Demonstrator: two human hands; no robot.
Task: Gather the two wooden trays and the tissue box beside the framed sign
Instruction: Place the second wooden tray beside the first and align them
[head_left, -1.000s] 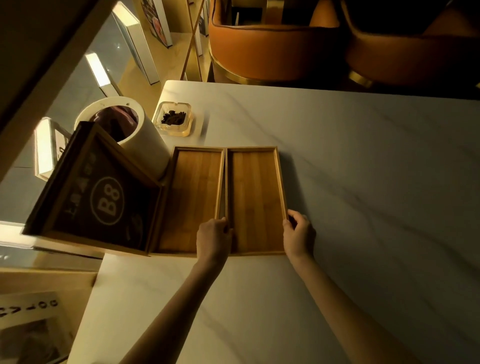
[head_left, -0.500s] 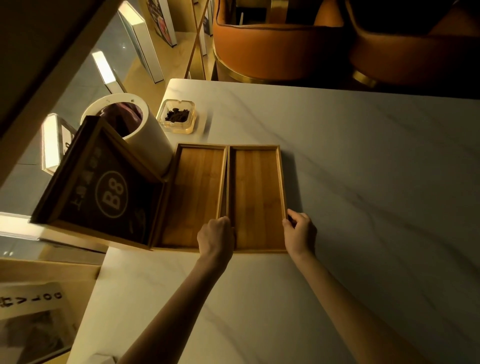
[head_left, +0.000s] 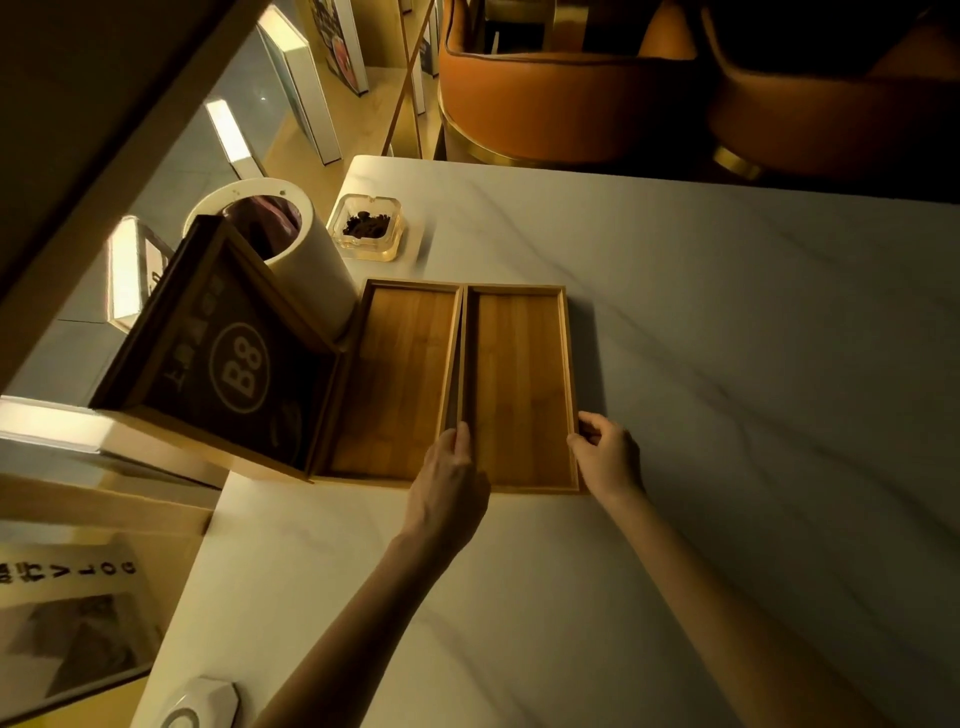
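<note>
Wooden right tray (head_left: 519, 384) sits gripped between both hands' fingers (head_left: 584, 439).

Warm, dim amber light fills the room. A white marble-veined table (head_left: 727, 415) spans the middle. At twelve to one o'clock stand two orange upholstered chairs (head_left: 561, 98) with brass-coloured bases. At ten o'clock, glossy floor (head_left: 171, 171) reflects bright light strips.
</note>
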